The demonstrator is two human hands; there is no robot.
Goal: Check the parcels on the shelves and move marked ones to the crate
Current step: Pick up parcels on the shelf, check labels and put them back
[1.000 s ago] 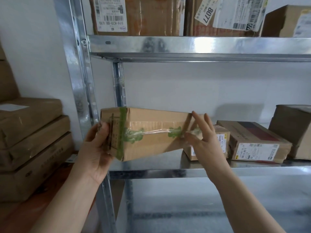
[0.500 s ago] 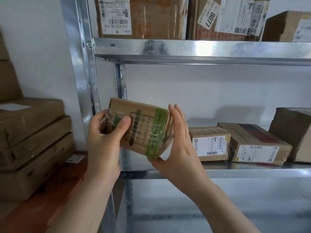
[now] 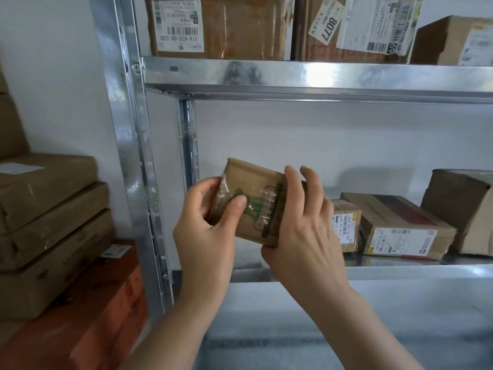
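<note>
The parcel (image 3: pixel 253 180), gripped between left hand (image 3: pixel 205 231) at 9 o'clock and right hand (image 3: pixel 304 236) at 3 o'clock, was held before the shelf (image 3: pixel 400 272); checking was judged unfinished, no crate being seen.

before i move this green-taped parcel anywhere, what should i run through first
1. Left hand gripping the parcel: ok.
2. Right hand gripping its other end: ok.
3. Parcel held clear of the shelf: ok.
4. Mark readable on the parcel: cannot tell, its print is blurred.
5. Crate in sight: not ok, none shows in this view.
</note>
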